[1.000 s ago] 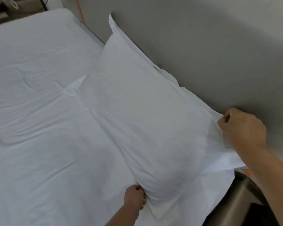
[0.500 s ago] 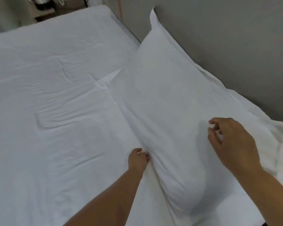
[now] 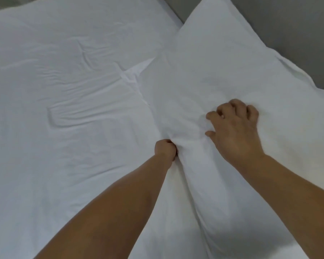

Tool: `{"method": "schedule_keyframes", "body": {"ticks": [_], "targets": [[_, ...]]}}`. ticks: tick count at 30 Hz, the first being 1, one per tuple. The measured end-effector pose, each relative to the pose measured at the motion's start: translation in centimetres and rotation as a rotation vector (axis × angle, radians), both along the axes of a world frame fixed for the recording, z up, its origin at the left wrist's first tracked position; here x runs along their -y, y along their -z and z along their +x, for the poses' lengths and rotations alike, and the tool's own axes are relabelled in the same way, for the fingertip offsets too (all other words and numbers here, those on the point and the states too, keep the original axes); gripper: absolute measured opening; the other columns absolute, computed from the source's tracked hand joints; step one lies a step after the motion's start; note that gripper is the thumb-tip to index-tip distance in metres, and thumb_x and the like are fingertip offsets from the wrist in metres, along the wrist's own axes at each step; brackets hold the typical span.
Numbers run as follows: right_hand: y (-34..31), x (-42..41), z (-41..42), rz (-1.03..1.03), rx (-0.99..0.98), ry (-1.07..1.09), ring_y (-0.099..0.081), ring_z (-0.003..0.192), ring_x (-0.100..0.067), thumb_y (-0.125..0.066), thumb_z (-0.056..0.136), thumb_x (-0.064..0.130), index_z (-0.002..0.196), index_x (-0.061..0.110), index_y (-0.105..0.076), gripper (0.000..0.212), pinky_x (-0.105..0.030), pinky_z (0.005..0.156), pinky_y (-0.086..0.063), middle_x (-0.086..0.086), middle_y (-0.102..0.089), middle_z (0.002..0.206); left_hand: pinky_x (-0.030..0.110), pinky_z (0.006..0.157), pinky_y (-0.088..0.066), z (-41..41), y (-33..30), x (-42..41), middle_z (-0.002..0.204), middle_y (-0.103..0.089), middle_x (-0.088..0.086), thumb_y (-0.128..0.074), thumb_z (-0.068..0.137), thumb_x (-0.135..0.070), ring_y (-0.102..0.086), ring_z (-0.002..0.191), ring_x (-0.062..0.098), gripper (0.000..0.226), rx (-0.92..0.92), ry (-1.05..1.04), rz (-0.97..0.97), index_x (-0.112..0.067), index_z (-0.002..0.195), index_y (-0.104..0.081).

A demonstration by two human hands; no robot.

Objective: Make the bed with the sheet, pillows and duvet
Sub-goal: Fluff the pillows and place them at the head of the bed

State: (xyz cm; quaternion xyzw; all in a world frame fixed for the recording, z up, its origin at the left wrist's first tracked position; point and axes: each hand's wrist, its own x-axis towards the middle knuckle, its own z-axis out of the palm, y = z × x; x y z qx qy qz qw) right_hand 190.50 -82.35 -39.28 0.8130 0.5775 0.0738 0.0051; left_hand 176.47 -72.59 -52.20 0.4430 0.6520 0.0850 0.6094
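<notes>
**Inspector:** Since the earlier frame, the right hand (image 3: 236, 128) has come down from hovering above the pillow (image 3: 213, 77) and now digs into it. Start with the bed.

**Assistant:** White sheet (image 3: 67, 94) covers the mattress, spread flat but creased, with a long raised fold on the left half. It fills the left and centre of the view.

**Inspector:** The pillow?

**Assistant:** White pillowcase, lying on the sheet along the right side of the bed, its far corner against the grey wall (image 3: 288, 19). Its flat border shows along the wall side. The fabric bunches between the two hands.

**Inspector:** Right hand, state?

**Assistant:** Palm down on the pillow's top face, fingers curled and clawed into the cover, gathering the cloth. Grasping the pillow.

**Inspector:** Left hand (image 3: 166, 149)?

**Assistant:** Clenched on the pillow's near-left edge, where it meets the sheet. Fingers are wrapped round a fold of the cover; the fingertips are hidden in the cloth. Both forearms are bare and reach in from the bottom of the view.

**Inspector:** Duvet?

**Assistant:** I cannot tell it apart from the sheet.
</notes>
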Motion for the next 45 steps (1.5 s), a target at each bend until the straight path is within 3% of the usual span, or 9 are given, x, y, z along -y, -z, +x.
{"method": "schedule_keyframes", "body": {"ticks": [7, 21, 26, 31, 35, 39, 41, 43, 45], "targets": [[-0.6, 0.6, 0.6, 0.062, 0.001, 0.043, -0.038, 0.128, -0.04, -0.079, 0.076, 0.025, 0.106, 0.015, -0.068, 0.034, -0.052, 0.104, -0.022, -0.009, -0.058, 0.111, 0.032, 0.058, -0.048, -5.2, 0.2, 2.0, 0.07, -0.063, 0.006, -0.062, 0.081, -0.017, -0.053, 0.06, 0.021, 0.009, -0.012, -0.358, 0.065, -0.01, 0.078, -0.065], [-0.5, 0.2, -0.3, 0.093, -0.036, 0.016, -0.035, 0.134, -0.043, -0.077, 0.077, 0.022, 0.113, 0.014, -0.068, 0.038, -0.055, 0.106, -0.021, -0.012, -0.057, 0.121, 0.024, 0.043, -0.046, -2.3, 0.7, -11.4, 0.088, -0.071, 0.012, -0.04, 0.1, -0.008, -0.063, 0.046, 0.018, 0.022, 0.163, -0.241, 0.041, -0.01, 0.117, -0.053], [1.7, -0.4, -3.8, 0.006, -0.101, -0.296, -0.028, 0.144, -0.045, -0.069, 0.079, 0.02, 0.113, 0.014, -0.07, 0.035, -0.057, 0.114, -0.02, -0.016, -0.058, 0.131, 0.027, 0.046, -0.048, -1.0, 1.7, -14.9, 0.077, -0.068, 0.011, -0.046, 0.1, -0.01, -0.061, 0.039, 0.015, 0.015, 0.205, -0.314, 0.045, -0.007, 0.11, -0.057], [7.0, -1.1, -9.2, -0.317, -0.105, -0.614, -0.029, 0.145, -0.039, -0.059, 0.087, 0.026, 0.115, 0.01, -0.069, 0.033, -0.053, 0.12, -0.007, -0.016, -0.061, 0.127, 0.021, 0.042, -0.035, -0.8, 2.4, -17.5, 0.061, -0.064, 0.007, -0.068, 0.085, -0.012, -0.043, 0.038, 0.016, 0.018, 0.062, -0.311, 0.024, -0.007, 0.068, -0.063], [9.1, -2.0, -11.1, -0.449, -0.111, -0.577, 0.005, 0.15, -0.043, -0.029, 0.104, 0.021, 0.153, 0.007, -0.026, 0.052, -0.048, 0.121, 0.008, -0.026, -0.015, 0.16, 0.017, 0.038, -0.032, -0.3, 2.5, -18.4, 0.055, -0.057, 0.006, -0.07, 0.08, -0.01, -0.039, 0.03, 0.014, 0.028, 0.017, -0.251, 0.052, -0.01, 0.058, -0.055], [9.7, -3.0, -12.4, -0.578, -0.162, -0.416, 0.011, 0.147, -0.048, -0.026, 0.104, 0.019, 0.155, 0.006, -0.014, 0.054, -0.053, 0.122, 0.001, -0.03, 0.017, 0.159, 0.019, 0.043, -0.037, -1.0, 1.9, -19.0, 0.055, -0.053, 0.008, -0.066, 0.079, -0.015, -0.046, 0.039, 0.02, 0.024, -0.043, -0.265, 0.147, -0.01, 0.06, -0.051], [10.3, -3.3, -13.0, -0.587, -0.179, -0.275, -0.004, 0.148, -0.048, -0.027, 0.103, 0.016, 0.154, 0.003, -0.017, 0.054, -0.051, 0.121, -0.009, -0.034, 0.008, 0.158, 0.023, 0.046, -0.039, -1.9, 1.4, -19.8, 0.056, -0.052, 0.008, -0.065, 0.082, -0.018, -0.047, 0.043, 0.021, 0.027, -0.064, -0.269, 0.223, -0.011, 0.061, -0.049], [11.1, -3.4, -13.4, -0.484, -0.162, -0.172, -0.037, 0.136, -0.045, -0.031, 0.095, 0.013, 0.147, 0.002, -0.039, 0.054, -0.047, 0.112, -0.033, -0.036, -0.028, 0.151, 0.025, 0.049, -0.042, -2.3, 0.9, -20.6, 0.059, -0.053, 0.008, -0.063, 0.085, -0.016, -0.048, 0.044, 0.021, 0.024, -0.05, -0.253, 0.326, -0.013, 0.065, -0.05], [11.9, -3.5, -13.2, -0.355, -0.17, -0.155, -0.064, 0.092, -0.034, -0.043, 0.077, 0.01, 0.119, 0.005, -0.066, 0.048, -0.038, 0.076, -0.053, -0.022, -0.064, 0.11, 0.028, 0.054, -0.044, -2.3, 0.5, -20.7, 0.061, -0.053, 0.008, -0.061, 0.088, -0.012, -0.048, 0.045, 0.021, 0.021, -0.022, -0.266, 0.356, -0.013, 0.069, -0.05]]}}
